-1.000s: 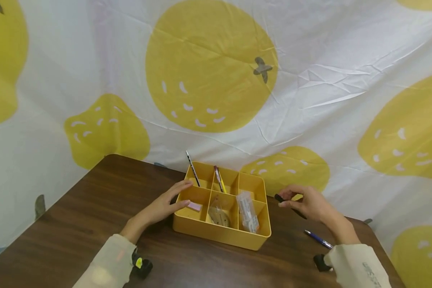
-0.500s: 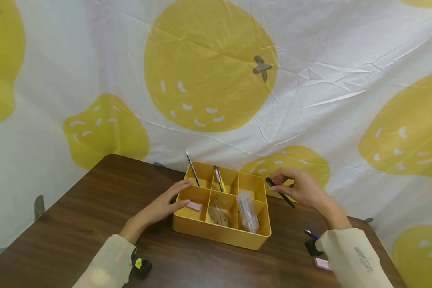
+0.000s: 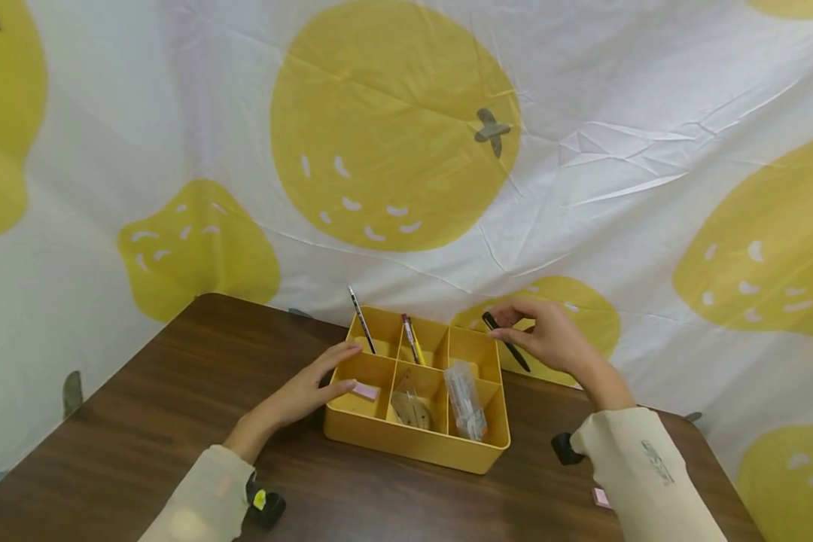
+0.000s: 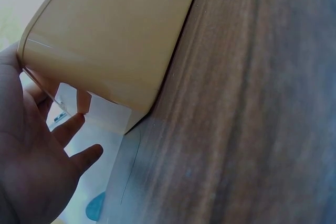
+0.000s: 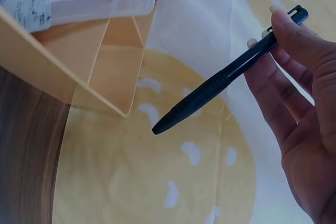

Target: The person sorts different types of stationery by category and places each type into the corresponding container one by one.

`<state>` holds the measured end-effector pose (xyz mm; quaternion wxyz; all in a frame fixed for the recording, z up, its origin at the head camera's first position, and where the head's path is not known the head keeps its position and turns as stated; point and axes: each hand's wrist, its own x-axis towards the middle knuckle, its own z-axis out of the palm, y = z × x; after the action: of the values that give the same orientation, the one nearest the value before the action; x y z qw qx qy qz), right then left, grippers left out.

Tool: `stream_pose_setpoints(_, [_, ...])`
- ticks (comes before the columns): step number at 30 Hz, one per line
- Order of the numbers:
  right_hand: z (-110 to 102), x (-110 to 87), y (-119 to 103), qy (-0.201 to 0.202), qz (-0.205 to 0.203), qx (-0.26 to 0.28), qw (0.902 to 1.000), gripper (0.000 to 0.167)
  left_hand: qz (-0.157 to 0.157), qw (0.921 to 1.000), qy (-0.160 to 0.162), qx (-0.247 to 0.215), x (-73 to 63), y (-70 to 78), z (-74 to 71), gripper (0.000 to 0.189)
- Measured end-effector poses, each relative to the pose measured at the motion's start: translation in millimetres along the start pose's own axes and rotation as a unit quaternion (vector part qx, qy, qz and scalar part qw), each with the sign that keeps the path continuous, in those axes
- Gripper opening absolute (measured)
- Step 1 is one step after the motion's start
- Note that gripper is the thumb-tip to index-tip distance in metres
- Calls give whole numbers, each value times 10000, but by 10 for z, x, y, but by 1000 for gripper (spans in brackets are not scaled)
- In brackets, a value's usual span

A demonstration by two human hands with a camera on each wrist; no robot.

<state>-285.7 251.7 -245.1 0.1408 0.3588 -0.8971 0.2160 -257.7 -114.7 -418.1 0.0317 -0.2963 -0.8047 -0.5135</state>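
Note:
My right hand (image 3: 545,335) pinches a black click pen (image 5: 215,85) near its clip end, beside the back right corner of a yellow six-compartment organizer box (image 3: 413,446). The pen's tip slants down, outside the box wall. My left hand (image 3: 305,391) rests at the box's left rim, fingers spread and lightly extended. In the box, a pencil (image 3: 362,320) leans in the back left compartment and several pens (image 3: 412,339) in the back middle one. A pink eraser (image 3: 365,390), a clear bag with a wooden piece (image 3: 412,409) and a clear plastic packet (image 3: 467,403) fill the front row.
The brown wooden table (image 3: 176,421) ends at a fruit-print cloth (image 3: 393,128) right behind the box. A second pink eraser (image 3: 601,497) lies on the table, partly hidden by the right sleeve (image 3: 640,459).
My right hand has lifted the black pen and carried it left and back toward the box corner. The right sleeve now covers the blue pen on the table. My left hand stays at the rim.

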Motion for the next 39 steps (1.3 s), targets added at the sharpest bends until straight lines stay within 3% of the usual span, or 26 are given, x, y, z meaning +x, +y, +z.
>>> stream_pose_setpoints(9, [122,127,-96,226,54,269,9994,19,21,10000,-21,8,-4,3,-2,57])
stream_pose_setpoints(26, [384,418,-219,208,135,696,9973,21,92,9999,-42,-60,2,34,0,59])
stream_pose_setpoints(39, [604,553,-301,416,96,1060,9934,27,121,9999,-33,-64,6,28,-7,57])
